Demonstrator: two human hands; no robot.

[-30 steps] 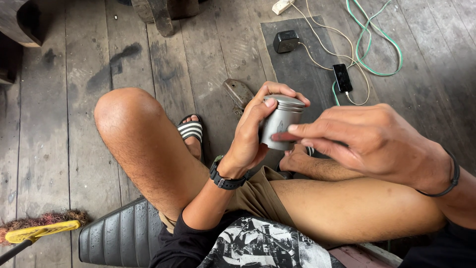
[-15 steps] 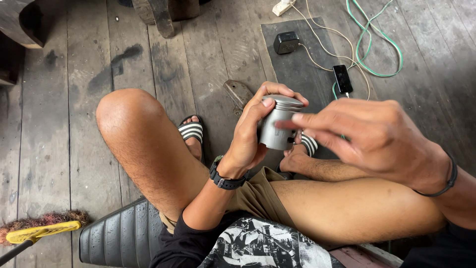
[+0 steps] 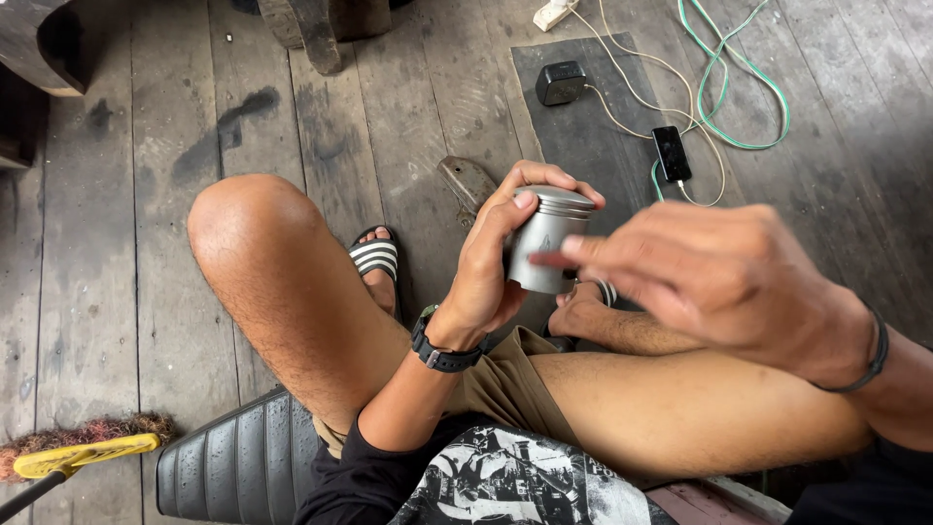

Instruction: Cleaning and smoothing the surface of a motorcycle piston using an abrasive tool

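My left hand (image 3: 491,258) grips a silver metal piston (image 3: 546,239), a short cylinder with ring grooves near its top, held upright above my crossed legs. A black watch sits on that wrist. My right hand (image 3: 719,282) hovers just right of the piston, blurred, with its fingertips reaching toward the piston's side. Whether the fingertips touch the metal I cannot tell. A dark band circles the right wrist.
I sit on a black ribbed seat (image 3: 233,467) over grey wooden floorboards. A dark mat (image 3: 593,136) carries a black box (image 3: 561,83), a phone (image 3: 672,153) and white and green cables (image 3: 739,87). A rusty metal piece (image 3: 466,185) lies nearby. A yellow brush (image 3: 83,455) lies at lower left.
My right hand has risen and moved left toward the piston's side, now blurred. My left hand has kept the piston almost still.
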